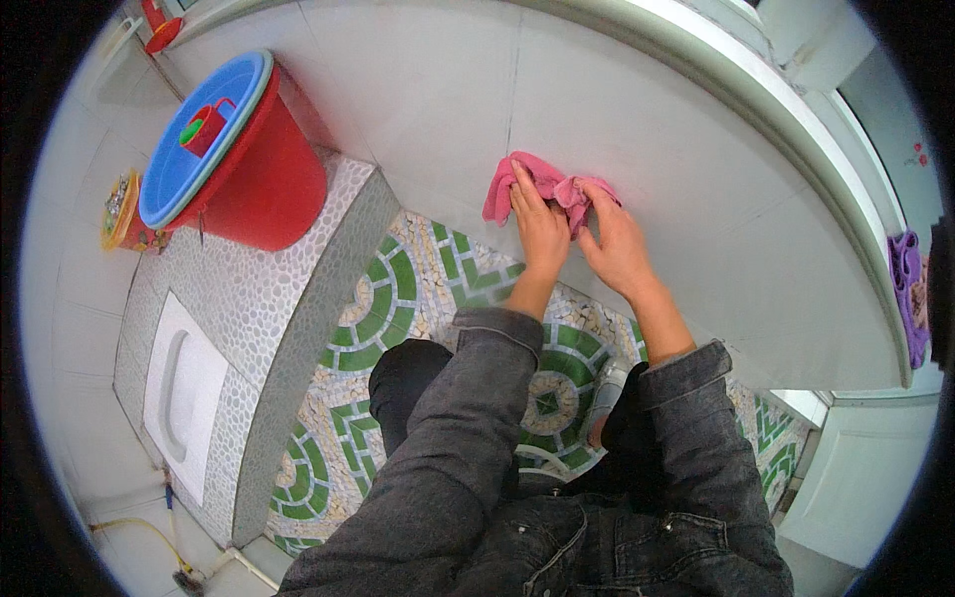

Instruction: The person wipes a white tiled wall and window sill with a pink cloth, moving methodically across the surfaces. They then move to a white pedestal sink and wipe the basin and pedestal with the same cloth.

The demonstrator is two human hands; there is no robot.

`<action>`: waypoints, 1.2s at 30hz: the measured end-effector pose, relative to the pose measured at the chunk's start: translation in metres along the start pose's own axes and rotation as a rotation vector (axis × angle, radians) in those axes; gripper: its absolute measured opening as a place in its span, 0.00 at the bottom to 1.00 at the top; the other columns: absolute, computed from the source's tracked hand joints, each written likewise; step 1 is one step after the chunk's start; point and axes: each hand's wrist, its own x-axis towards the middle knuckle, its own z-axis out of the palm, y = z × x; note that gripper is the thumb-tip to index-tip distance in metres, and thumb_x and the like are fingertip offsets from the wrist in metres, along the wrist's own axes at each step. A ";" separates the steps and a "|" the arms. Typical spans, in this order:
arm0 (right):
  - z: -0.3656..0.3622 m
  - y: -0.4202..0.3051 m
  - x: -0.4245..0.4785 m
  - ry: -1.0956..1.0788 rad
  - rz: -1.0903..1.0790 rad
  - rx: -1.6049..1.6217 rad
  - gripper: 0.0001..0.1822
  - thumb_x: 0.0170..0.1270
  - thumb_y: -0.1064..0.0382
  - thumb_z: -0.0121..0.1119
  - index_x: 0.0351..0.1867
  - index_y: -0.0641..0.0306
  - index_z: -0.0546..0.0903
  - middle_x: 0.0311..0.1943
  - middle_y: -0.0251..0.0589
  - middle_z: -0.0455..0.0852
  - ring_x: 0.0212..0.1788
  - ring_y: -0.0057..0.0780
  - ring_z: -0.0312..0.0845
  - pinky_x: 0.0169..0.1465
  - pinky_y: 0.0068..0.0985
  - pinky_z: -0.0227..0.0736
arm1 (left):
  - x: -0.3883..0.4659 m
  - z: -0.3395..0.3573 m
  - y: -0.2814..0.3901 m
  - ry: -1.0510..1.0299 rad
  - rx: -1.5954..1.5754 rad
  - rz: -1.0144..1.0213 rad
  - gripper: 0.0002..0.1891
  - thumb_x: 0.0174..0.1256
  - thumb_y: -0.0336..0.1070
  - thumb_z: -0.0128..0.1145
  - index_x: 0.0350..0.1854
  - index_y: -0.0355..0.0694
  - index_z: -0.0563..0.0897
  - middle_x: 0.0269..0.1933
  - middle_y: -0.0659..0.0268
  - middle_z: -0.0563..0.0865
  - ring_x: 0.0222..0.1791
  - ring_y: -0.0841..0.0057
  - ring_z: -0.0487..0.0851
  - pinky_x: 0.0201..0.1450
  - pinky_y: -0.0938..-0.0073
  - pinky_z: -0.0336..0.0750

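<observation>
A crumpled pink cloth [523,166] lies against the pale tiled wall [440,97] in front of me, low down near the floor. My left hand [542,233] presses on the cloth's left part with its fingers stretched up across it. Bunched fabric at the right end is held by the fingers of my right hand [618,242], whose thumb points down beside it. The palm sides of both hands are hidden.
On the left, a pebble-patterned raised step [291,257] carries a red bucket [276,179] topped by a blue basin [179,168] with a red mug [205,128] inside. A white squat toilet [198,407] is set into the step. Purple cloth [906,291] hangs at far right.
</observation>
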 end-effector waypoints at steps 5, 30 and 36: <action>0.022 0.004 -0.001 -0.172 0.102 0.019 0.29 0.55 0.70 0.56 0.61 0.60 0.69 0.53 0.54 0.80 0.53 0.55 0.76 0.55 0.44 0.72 | -0.014 0.004 -0.041 0.013 0.018 -0.087 0.45 0.60 0.27 0.55 0.75 0.32 0.41 0.72 0.37 0.53 0.71 0.40 0.55 0.73 0.52 0.49; 0.014 0.030 -0.023 -0.399 0.366 0.027 0.26 0.59 0.64 0.55 0.62 0.59 0.71 0.50 0.52 0.82 0.50 0.49 0.80 0.53 0.37 0.74 | -0.082 0.069 -0.049 -0.197 -1.121 -1.069 0.25 0.77 0.53 0.38 0.69 0.45 0.59 0.54 0.64 0.77 0.55 0.71 0.76 0.54 0.68 0.76; -0.002 0.032 -0.034 -0.259 0.337 0.040 0.22 0.61 0.61 0.57 0.57 0.61 0.74 0.46 0.52 0.83 0.47 0.48 0.81 0.50 0.37 0.75 | -0.083 0.057 -0.008 -0.310 -1.027 -1.072 0.20 0.73 0.40 0.44 0.65 0.43 0.65 0.60 0.62 0.75 0.60 0.70 0.75 0.62 0.66 0.70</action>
